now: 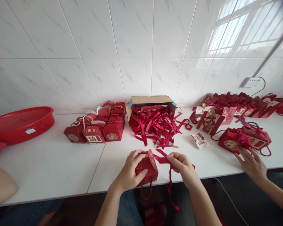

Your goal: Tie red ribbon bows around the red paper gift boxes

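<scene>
My left hand [134, 169] is wrapped over a small red gift box [151, 169] at the table's front edge, thumb on its near side. A red cord handle [147, 196] hangs from the box below the edge. Just to the right, my right hand [180, 163] pinches a red ribbon [170, 180] between thumb and fingers. One stretch of the ribbon reaches toward the box flap, while a long end dangles below the table edge. Whether the ribbon is fastened to the box I cannot tell.
Behind my hands a cardboard carton [153, 99] spills red ribbons [153, 125]. Finished-looking red boxes [113, 131] stand left, beside a red basin [25, 122]. At right, another person's hand [252, 163] touches a bowed gift box [231, 141]; small bags [240, 103] line the wall. A card [199, 141] lies between.
</scene>
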`<state>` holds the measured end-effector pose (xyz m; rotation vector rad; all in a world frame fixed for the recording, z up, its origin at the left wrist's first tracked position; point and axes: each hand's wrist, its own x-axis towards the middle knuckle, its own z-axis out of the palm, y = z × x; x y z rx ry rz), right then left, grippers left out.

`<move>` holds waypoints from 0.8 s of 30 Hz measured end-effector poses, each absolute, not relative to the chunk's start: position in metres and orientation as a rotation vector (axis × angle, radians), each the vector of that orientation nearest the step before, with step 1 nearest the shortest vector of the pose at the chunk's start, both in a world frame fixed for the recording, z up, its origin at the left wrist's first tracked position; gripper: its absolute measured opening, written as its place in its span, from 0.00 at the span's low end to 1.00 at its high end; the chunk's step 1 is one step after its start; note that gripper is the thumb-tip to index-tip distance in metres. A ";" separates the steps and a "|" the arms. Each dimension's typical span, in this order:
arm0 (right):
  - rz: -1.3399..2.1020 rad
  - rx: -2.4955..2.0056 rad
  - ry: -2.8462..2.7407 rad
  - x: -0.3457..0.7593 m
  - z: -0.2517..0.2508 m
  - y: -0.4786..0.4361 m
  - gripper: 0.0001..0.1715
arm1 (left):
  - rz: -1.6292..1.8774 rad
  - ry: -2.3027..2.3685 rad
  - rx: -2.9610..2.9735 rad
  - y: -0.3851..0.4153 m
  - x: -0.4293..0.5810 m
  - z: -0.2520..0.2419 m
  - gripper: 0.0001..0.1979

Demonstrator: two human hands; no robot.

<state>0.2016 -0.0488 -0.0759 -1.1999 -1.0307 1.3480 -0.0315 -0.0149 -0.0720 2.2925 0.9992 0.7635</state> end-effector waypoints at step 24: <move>1.313 -1.322 -1.033 0.186 -0.074 -0.038 0.19 | 0.788 0.910 2.278 -0.015 -0.028 -0.075 0.28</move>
